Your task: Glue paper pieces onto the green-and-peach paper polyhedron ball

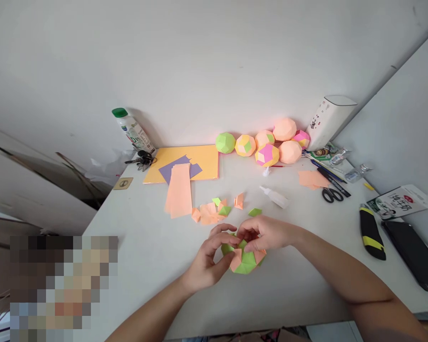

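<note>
A partly built paper ball point(245, 262) of green and peach folded pieces sits low over the table in front of me. My left hand point(214, 256) grips its left side, thumb on a peach piece and fingers over the rim. With bent fingers, my right hand point(264, 232) pinches at the ball's top right edge, around a green flap; the fingertips are partly hidden. Just beyond lie a loose green folded piece point(255, 212), a peach folded piece point(238, 201) and a small group of peach and green pieces point(209, 213). A white glue bottle point(275, 196) lies on its side.
Finished paper balls point(245, 145) line the wall. Peach strips point(180, 192) overlap a yellow sheet stack point(207, 166) at left, near keys point(142, 160) and a green-capped bottle point(135, 130). Scissors point(332, 194), a yellow-black utility knife point(372, 232) and a black phone point(413, 256) lie right.
</note>
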Motion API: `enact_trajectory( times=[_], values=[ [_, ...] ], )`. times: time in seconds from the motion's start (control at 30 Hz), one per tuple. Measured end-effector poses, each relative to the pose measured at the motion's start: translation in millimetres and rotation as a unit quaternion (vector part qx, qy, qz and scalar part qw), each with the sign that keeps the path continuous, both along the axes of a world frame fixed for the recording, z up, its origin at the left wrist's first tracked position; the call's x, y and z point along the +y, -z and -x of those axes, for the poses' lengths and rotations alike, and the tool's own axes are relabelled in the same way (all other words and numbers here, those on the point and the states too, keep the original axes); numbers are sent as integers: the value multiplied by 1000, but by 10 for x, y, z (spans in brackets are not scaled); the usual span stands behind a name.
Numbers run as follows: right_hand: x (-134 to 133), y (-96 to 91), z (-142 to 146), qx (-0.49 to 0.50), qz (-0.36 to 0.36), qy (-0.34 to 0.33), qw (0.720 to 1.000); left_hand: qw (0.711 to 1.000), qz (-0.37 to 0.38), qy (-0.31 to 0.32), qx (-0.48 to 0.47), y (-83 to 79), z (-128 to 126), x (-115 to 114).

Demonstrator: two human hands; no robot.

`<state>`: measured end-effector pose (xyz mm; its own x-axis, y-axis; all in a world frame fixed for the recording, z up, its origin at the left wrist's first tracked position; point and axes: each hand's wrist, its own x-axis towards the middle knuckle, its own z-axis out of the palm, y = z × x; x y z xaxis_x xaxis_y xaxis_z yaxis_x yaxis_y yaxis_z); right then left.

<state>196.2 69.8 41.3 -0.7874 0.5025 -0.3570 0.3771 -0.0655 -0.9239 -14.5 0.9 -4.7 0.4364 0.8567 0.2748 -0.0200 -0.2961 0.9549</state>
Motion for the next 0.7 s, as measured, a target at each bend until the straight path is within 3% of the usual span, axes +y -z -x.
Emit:
enact_trajectory(
  times=[0.3,0.7],
  values=[
    [-21,-20,-4,-14,-60,-3,998,1000,-10,0,-7,-14,-19,-10],
    [42,147,-36,68,-252,-47,964,1000,-5,-8,-5,-4,-8,-7]
  ],
)
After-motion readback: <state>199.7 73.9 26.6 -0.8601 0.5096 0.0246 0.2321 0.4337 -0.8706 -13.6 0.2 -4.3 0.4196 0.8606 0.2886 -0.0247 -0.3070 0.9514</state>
